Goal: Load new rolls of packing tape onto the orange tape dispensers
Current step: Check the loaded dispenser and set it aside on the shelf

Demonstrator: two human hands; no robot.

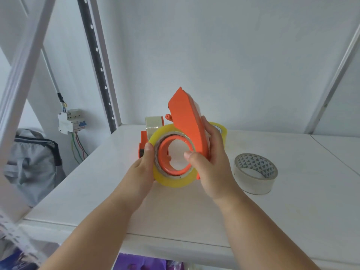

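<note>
I hold an orange tape dispenser (188,121) up above the white shelf, its handle pointing up. A yellow roll of packing tape (171,181) sits around the dispenser's orange hub. My left hand (141,170) grips the roll's left rim, thumb on its face. My right hand (211,158) wraps the dispenser body, thumb at the hub's right edge. Behind them a second orange dispenser (141,147) carries a pale roll (153,123). Another yellow roll (221,129) is partly hidden behind my right hand.
A clear tape roll with a patterned core (255,173) lies flat on the white shelf (292,211) to the right. A grey bag (33,164) and a wall-mounted breaker with wires (71,121) are at the left. Shelf uprights frame both sides.
</note>
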